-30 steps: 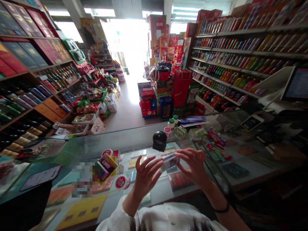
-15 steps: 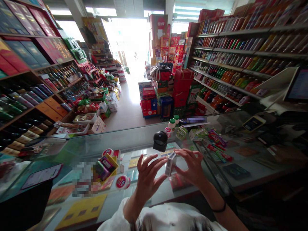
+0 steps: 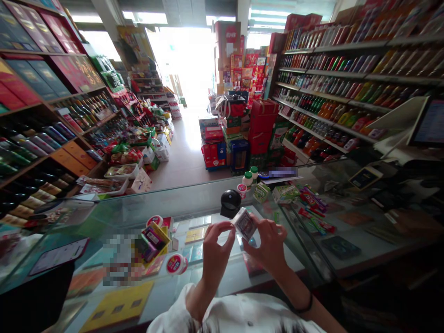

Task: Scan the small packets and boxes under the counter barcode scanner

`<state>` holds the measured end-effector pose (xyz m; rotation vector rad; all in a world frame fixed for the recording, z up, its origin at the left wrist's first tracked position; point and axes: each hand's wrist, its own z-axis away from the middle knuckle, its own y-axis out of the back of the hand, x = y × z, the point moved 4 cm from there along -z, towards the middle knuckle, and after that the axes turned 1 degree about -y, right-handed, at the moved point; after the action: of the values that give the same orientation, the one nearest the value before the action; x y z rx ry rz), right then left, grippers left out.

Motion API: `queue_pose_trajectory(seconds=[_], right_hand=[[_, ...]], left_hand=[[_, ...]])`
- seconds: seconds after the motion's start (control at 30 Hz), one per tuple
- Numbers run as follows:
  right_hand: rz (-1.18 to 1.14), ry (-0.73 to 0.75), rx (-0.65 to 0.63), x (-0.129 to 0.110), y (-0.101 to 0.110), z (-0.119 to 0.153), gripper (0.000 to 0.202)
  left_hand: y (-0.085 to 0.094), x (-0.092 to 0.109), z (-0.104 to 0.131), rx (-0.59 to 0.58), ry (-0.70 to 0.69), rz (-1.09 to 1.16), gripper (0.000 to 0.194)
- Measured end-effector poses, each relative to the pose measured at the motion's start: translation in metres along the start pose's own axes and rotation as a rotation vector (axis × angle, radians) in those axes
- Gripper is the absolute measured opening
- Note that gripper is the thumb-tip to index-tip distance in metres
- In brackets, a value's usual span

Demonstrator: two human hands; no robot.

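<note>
Sleeve: nearest to us, a white sleeve runs up to the left wrist; a dark band sits on the right wrist.
Left hand: our left hand is raised above the desk, thumb and forefinger pinched narrow at the near-left corner of the small box.
Right hand: our right hand holds the box from its right and underneath, fingers curled closed on its edge.
Small box: the small box is held in the air between both hands, above the glass and touching neither it nor the scanner. We see a dark printed face turned toward us.
Long axis: tilted, running from near right up to far left, so the box lies just right of the left fingertips and just left of the right ones.
Nearer hand: both touch it; we judge the right carries more of it.
Desk: the glass desk lies under the hands, with flat packs showing beneath the pane.
Scanner: a black round scanner stands just beyond the box.
Left of hands: a yellow tray of small packs, well apart.
Far right: small bottles and sweets.
</note>
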<state>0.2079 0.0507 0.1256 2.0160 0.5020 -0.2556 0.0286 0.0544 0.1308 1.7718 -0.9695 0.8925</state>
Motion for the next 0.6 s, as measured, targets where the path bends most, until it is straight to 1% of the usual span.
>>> queue_pose_trajectory(seconds=[0.07, 0.13, 0.2, 0.27, 0.37, 0.43, 0.5, 0.6], right_hand=[[0.031, -0.093, -0.015, -0.006, -0.009, 0.002, 0.059], [0.053, -0.139, -0.044, -0.012, -0.020, 0.006, 0.060], [0.050, -0.161, -0.095, -0.015, -0.032, 0.012, 0.062], [-0.003, -0.193, -0.177, -0.015, -0.046, 0.019, 0.062], [-0.141, -0.301, -0.341, -0.010, -0.064, 0.029, 0.055], [-0.205, -0.378, -0.413, -0.006, -0.070, 0.032, 0.051], [-0.225, -0.435, -0.433, -0.004, -0.072, 0.032, 0.049], [-0.231, -0.473, -0.423, -0.003, -0.071, 0.029, 0.048]], left_hand=[[-0.011, -0.014, -0.001, -0.021, 0.143, 0.082, 0.028], [-0.021, -0.029, -0.003, -0.048, 0.248, 0.135, 0.035], [-0.027, -0.045, -0.006, -0.056, 0.340, 0.154, 0.038], [-0.029, -0.061, -0.010, -0.047, 0.406, 0.139, 0.040], [-0.027, -0.083, -0.018, -0.042, 0.446, 0.100, 0.040], [-0.026, -0.094, -0.023, -0.051, 0.460, 0.076, 0.038], [-0.027, -0.102, -0.025, -0.069, 0.467, 0.053, 0.037], [-0.030, -0.107, -0.027, -0.095, 0.470, 0.018, 0.037]])
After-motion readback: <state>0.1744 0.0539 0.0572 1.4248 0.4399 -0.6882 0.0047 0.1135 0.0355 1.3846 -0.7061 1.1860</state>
